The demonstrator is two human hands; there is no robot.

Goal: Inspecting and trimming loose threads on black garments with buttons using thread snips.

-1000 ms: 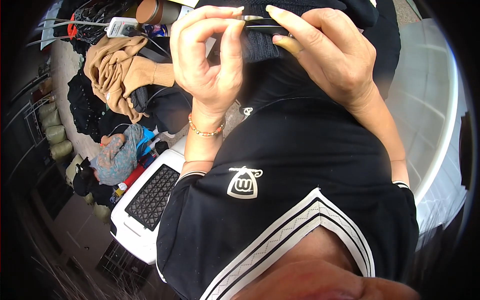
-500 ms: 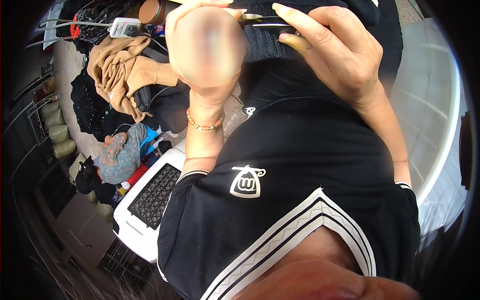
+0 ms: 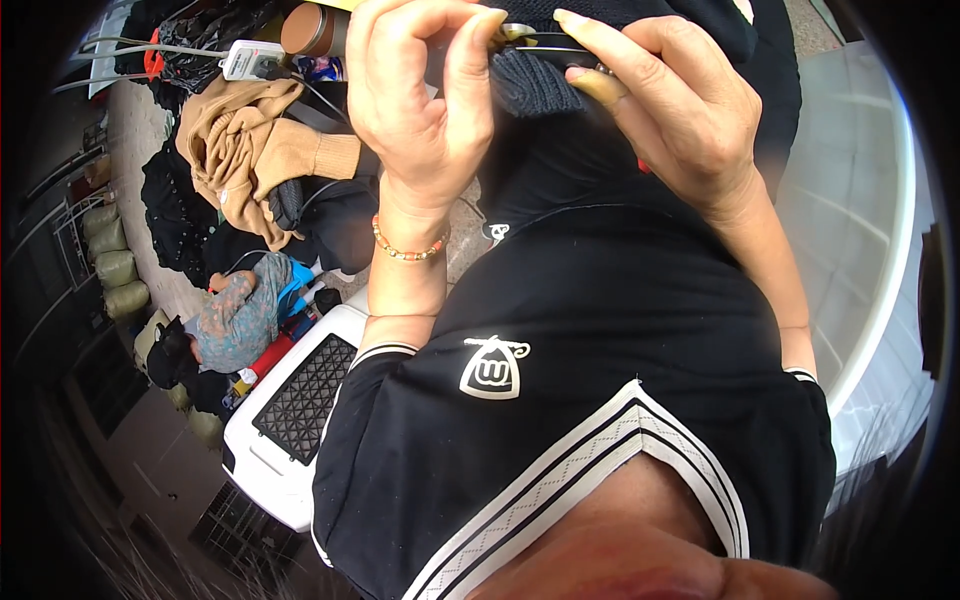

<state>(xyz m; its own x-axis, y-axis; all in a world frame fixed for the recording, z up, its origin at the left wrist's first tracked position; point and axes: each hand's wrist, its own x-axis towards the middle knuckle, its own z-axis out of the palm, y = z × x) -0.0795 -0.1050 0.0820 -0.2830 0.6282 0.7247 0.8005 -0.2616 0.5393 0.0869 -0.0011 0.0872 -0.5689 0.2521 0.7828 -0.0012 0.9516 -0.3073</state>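
My left hand (image 3: pixel 425 100), with a beaded bracelet at the wrist, is raised at the top middle. Its thumb and forefinger pinch together at the left end of a slim dark object (image 3: pixel 545 45) with a shiny metal edge. From the other side, my right hand (image 3: pixel 690 105) grips the same object between thumb and curved fingers. Its exact kind is hard to make out. Just below and behind it lies dark ribbed knit fabric (image 3: pixel 535 85), over my lap.
On the left lie a tan knit garment (image 3: pixel 230 140), a white power strip (image 3: pixel 252 60) with cables and a brown round-lidded jar (image 3: pixel 312 28). Farther down are a person in a patterned top (image 3: pixel 240 325) and a white chair (image 3: pixel 290 480). A translucent white surface (image 3: pixel 850 230) curves along the right.
My left hand has turned and its thumb and forefinger have closed at the object's left end. More of the knit fabric shows below. My right hand has hardly moved.
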